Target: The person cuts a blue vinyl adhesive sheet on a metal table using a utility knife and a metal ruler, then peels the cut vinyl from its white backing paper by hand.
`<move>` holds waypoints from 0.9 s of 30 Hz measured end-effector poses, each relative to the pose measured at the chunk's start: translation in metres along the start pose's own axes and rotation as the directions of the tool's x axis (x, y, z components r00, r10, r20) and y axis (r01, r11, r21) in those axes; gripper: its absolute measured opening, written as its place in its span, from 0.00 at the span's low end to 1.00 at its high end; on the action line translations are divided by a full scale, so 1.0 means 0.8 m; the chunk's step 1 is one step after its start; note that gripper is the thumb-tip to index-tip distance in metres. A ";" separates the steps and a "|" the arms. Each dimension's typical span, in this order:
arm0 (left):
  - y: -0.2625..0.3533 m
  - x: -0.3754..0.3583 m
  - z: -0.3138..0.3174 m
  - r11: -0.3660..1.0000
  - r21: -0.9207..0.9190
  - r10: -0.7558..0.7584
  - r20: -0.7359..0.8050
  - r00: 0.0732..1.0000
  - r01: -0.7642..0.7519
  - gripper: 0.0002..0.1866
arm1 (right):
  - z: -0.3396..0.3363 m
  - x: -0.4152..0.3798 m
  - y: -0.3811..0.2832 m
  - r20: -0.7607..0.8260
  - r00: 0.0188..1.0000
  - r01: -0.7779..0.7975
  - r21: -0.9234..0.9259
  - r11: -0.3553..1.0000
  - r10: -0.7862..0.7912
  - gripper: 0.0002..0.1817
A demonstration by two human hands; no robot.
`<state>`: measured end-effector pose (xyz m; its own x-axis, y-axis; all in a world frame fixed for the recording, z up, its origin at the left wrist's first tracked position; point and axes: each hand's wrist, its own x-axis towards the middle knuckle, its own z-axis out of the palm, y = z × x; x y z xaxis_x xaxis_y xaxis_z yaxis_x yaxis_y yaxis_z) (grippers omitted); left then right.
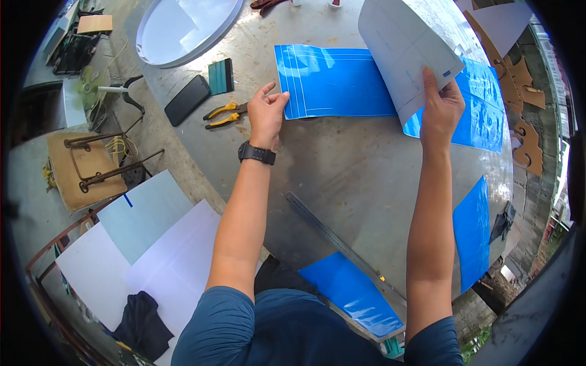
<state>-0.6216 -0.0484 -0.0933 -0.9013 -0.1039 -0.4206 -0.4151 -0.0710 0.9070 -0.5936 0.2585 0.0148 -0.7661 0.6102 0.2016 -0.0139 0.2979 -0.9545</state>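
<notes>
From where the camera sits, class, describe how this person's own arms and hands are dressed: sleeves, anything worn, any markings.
Both forearms are bare. Short dark blue sleeves end above the elbows, part of a dark blue shirt. The left hand has a black wristwatch with a wide black strap on its wrist. The right hand wears nothing visible: no glove, ring or band. No markings show on either arm.

Black wristwatch [257,153], blue short sleeves [213,329]

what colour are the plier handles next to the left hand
Yellow; the metal pliers with yellow handles lie beside the left hand, head view.
</notes>
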 end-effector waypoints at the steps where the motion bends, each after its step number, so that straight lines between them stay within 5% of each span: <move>1: -0.006 0.004 0.000 1.000 -0.020 0.002 0.025 1.000 -0.001 0.32 | -0.003 0.003 -0.003 -0.007 1.000 -0.001 0.018 1.000 0.002 0.18; 5: 0.012 -0.001 0.010 0.995 0.093 -0.016 -0.035 0.999 0.019 0.19 | -0.005 0.004 -0.008 -0.001 1.000 0.005 0.038 0.999 -0.005 0.18; 11: 0.033 -0.014 0.043 0.999 0.025 0.035 0.062 0.997 -0.036 0.16 | 0.028 -0.035 0.007 0.137 0.990 -0.026 0.048 0.998 0.019 0.12; 13: 0.050 -0.024 0.055 0.998 0.035 0.059 0.058 0.997 -0.061 0.16 | 0.038 -0.058 0.014 0.252 0.957 -0.115 -0.128 0.985 0.144 0.09; 16: 0.051 -0.029 0.060 0.990 0.048 0.129 0.075 0.989 -0.132 0.17 | 0.051 -0.098 0.013 0.463 0.886 0.053 -0.078 0.996 -0.011 0.14; 17: 0.039 -0.020 0.044 0.984 0.029 0.171 0.114 0.979 -0.175 0.17 | 0.046 -0.109 0.029 0.484 0.852 0.264 -0.072 0.962 -0.198 0.17; 19: 0.016 -0.017 0.027 0.920 0.320 0.259 -0.063 0.964 -0.226 0.15 | 0.013 -0.125 0.025 0.490 0.864 0.195 -0.121 0.973 -0.112 0.19; 21: -0.031 -0.005 -0.028 0.736 0.621 0.395 -0.069 0.916 -0.271 0.19 | -0.052 -0.133 0.041 0.346 0.938 0.121 -0.226 0.967 -0.037 0.19; 23: -0.049 -0.040 -0.028 0.607 0.626 0.635 -0.012 0.772 -0.490 0.16 | -0.125 -0.141 0.073 0.179 0.984 0.073 -0.339 0.938 -0.012 0.19; 27: -0.069 -0.151 0.026 0.630 0.626 0.408 0.238 0.882 -0.460 0.13 | -0.333 -0.190 0.155 -0.150 0.987 -0.144 -0.641 0.754 0.061 0.16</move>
<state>-0.4921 -0.0111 -0.0922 -0.9933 0.1155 0.0041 0.0757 0.6238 0.7779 -0.3079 0.3985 -0.0754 -0.6602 0.7307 0.1741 0.5115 0.6071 -0.6081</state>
